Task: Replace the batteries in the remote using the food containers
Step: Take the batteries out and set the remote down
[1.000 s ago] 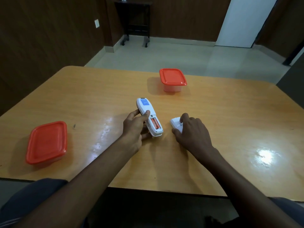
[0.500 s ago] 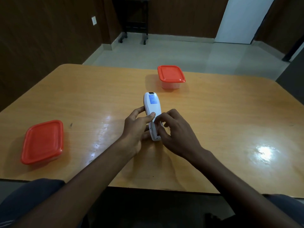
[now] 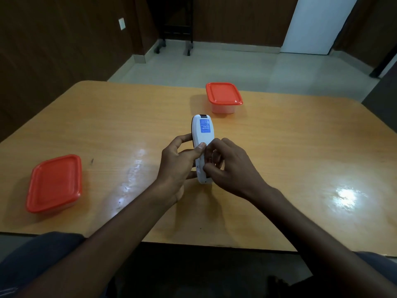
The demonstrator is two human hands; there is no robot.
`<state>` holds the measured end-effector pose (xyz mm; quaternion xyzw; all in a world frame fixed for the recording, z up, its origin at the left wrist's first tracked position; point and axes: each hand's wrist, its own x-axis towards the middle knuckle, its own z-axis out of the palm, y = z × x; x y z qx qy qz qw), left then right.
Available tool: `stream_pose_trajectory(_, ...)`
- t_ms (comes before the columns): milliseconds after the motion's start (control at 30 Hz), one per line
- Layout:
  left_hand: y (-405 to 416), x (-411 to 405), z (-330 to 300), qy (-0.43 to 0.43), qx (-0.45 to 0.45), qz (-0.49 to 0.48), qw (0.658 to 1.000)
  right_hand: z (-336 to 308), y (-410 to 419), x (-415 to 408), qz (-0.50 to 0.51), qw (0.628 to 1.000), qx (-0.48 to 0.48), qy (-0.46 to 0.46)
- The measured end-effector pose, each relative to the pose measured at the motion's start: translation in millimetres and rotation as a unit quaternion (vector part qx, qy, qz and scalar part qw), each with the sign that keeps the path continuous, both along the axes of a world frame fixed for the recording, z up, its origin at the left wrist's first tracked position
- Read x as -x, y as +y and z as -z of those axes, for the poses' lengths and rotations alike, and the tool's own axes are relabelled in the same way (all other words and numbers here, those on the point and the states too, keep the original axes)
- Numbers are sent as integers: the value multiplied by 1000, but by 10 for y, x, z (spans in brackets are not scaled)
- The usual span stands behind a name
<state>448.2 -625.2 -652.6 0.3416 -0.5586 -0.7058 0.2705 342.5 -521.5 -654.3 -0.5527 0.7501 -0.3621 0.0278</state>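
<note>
Remote [image 3: 202, 147]: white, back side up with a blue label toward its far end, held just above the table [image 3: 300, 147] at centre. Left hand [image 3: 175, 166]: clamped on the remote's left edge, thumb on the back face. Right hand [image 3: 232, 166]: fingers curled together at the remote's near end; whether they pinch the battery cover or only press on it cannot be told, and the compartment is hidden beneath them. Containers: one with a red lid at near left [image 3: 54, 183], one at far centre [image 3: 223, 96], both shut and well apart from the hands. Step in hand, judged: working the cover at the near end. Handling advice: keep the left grip firm and level, slide the cover along the remote's length rather than prying, and press evenly so the latch seats.
</note>
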Motion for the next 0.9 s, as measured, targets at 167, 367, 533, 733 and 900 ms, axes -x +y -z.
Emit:
stream_pose_trajectory(167, -17, 3, -4, -11, 2, -14, 1000, 16, 14, -44, -23, 1000, 17, -13)
stream_pose_trajectory(367, -87, -15, -56, 7, -46, -37, 998, -38, 22, -62, 78, 966, 95, -229)
stream_pose_trajectory(533, -161, -38, -48, 13, -82, -80, 993, -51, 54, 132, 138, 972, 0, -190)
stream_pose_trajectory(733, -147, -13, -32, 11, -79, -80, 994, 171, 3, 126, 116, 986, -105, 56)
stream_pose_trajectory(900, -122, -8, -21, 2, -74, -72, 995, 75, -14, 16, 123, 991, -8, 48)
